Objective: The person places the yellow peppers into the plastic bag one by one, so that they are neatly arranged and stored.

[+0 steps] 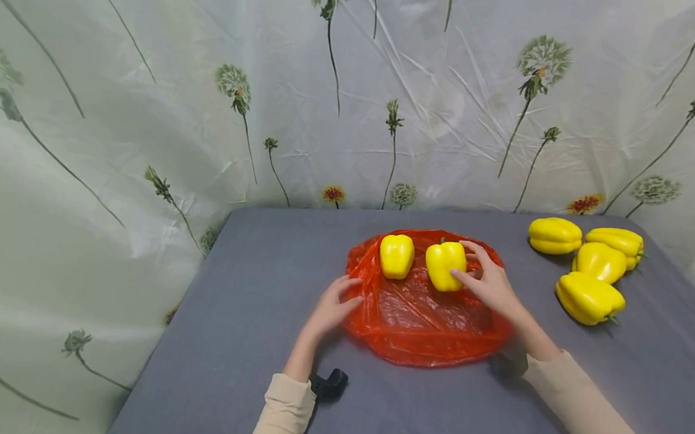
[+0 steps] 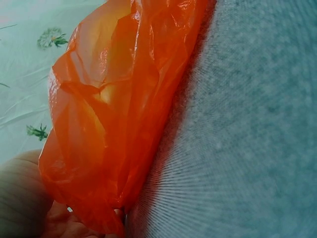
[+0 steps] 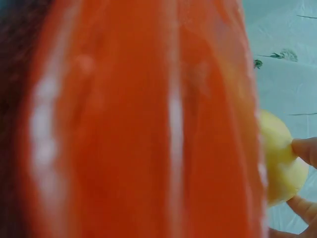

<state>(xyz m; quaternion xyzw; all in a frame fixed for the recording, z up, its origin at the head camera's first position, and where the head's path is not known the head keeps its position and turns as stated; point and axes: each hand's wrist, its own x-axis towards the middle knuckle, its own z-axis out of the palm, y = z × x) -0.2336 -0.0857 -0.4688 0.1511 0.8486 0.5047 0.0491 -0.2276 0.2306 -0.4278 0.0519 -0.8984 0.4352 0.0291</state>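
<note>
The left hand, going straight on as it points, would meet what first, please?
The left hand would first meet the red bag, whose left side it seems to touch; beyond that, probably the leftmost yellow pepper, though depth is hard to judge.

On the right wrist feed I get mostly a red plastic bag (image 3: pixel 133 129), close and badly blurred (pale glossy streaks run down it). Just past its right edge I can see part of a yellow pepper (image 3: pixel 281 163), pinched by the fingers of the right hand (image 3: pixel 308 212), against a pale backdrop (image 3: pixel 280 25) with printed plants
</note>
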